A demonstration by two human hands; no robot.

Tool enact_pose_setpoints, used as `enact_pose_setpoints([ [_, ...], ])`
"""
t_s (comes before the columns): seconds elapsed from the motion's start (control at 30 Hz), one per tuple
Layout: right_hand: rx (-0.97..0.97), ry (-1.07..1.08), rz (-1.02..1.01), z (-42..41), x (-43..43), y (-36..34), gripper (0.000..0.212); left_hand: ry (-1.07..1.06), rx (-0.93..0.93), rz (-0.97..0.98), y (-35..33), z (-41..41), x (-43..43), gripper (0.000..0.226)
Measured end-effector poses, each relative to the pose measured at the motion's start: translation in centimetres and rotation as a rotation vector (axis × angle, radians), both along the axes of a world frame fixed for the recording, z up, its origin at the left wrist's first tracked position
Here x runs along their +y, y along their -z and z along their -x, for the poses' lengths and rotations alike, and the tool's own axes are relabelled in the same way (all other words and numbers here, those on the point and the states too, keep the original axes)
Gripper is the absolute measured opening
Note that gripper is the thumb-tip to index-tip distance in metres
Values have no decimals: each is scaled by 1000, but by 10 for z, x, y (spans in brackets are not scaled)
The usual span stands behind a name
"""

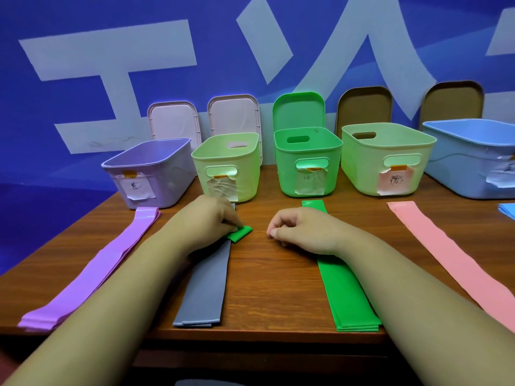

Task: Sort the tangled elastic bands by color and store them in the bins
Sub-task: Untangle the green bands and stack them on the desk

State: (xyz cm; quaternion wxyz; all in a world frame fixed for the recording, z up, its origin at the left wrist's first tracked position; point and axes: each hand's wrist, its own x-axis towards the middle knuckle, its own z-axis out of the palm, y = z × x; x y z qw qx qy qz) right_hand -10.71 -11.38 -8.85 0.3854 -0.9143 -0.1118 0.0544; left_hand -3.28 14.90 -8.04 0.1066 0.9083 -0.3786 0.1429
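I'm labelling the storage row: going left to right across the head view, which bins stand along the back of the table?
Purple bin → pale green bin → bright green bin → pale yellow-green bin → light blue bin.

The left forearm [111, 296] and right forearm [404, 288] are seen bare along their whole visible length; the left hand [211, 218] and right hand [298, 227] are likewise bare; a short thumbnail is shown on the right hand.
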Motion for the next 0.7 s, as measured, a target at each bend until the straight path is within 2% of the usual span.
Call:
enact_pose_setpoints([
  [0.2, 5, 7, -4, 2, 0, -1, 12, -74, 100, 19, 2, -2, -2, 9],
  [0.3, 11, 10, -17, 3, 0, 0, 12, -63, 141, -4, 4, -3, -2, 14],
  [0.43, 17, 12, -24, 3, 2, -2, 13, -45, 137, 9, 1, 0, 1, 25],
  [0.6, 20, 19, -38, 4, 1, -3, 14, -101, 118, 56, -17, 10, 4, 23],
  [0.7, 7, 27, -56, 4, -1, -3, 14, -98, 112, 153, -39, 20, 5, 14],
])
